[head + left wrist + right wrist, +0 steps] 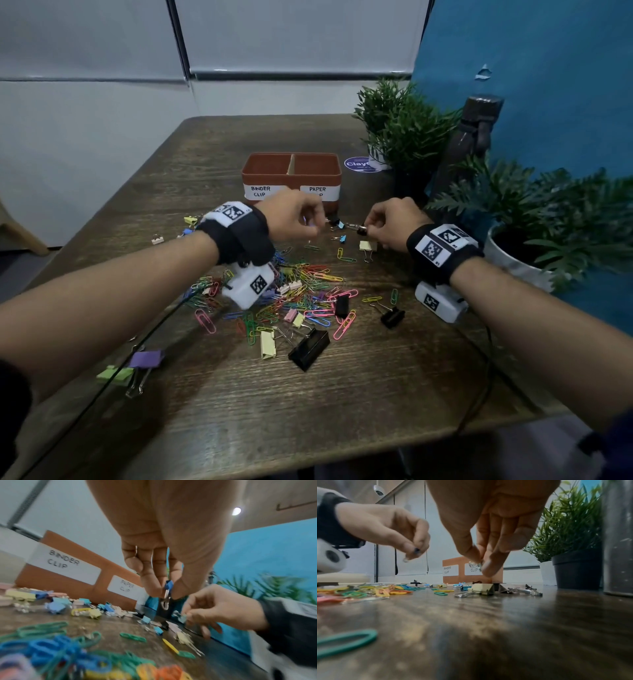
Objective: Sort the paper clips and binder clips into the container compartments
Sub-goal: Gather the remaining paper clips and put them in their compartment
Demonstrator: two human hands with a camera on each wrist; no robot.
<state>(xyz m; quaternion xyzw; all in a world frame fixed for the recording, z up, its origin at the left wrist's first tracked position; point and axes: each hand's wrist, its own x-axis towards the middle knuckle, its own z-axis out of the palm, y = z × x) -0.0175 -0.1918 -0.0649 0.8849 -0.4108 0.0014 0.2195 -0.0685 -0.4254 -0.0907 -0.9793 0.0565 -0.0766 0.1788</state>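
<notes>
A brown container (292, 156) stands mid-table with two compartments, labelled BINDER CLIP on the left and PAPER CLIP on the right. Just in front of it, my left hand (317, 224) pinches a small blue binder clip (169, 586) with its wire handles hanging down. Close beside it, my right hand (368, 229) pinches another small binder clip (182, 618) just above the table. A heap of coloured paper clips (301, 291) lies under my left wrist. Loose binder clips lie around: a large black one (308, 347), a yellow one (267, 344) and a purple one (145, 358).
Potted plants (404, 126) and a white pot (513, 257) crowd the right side, with a dark bottle (476, 126) behind. A blue sticker (359, 164) lies by the container. A black cable (479, 377) runs over the front right edge. More small clips (190, 221) lie at left.
</notes>
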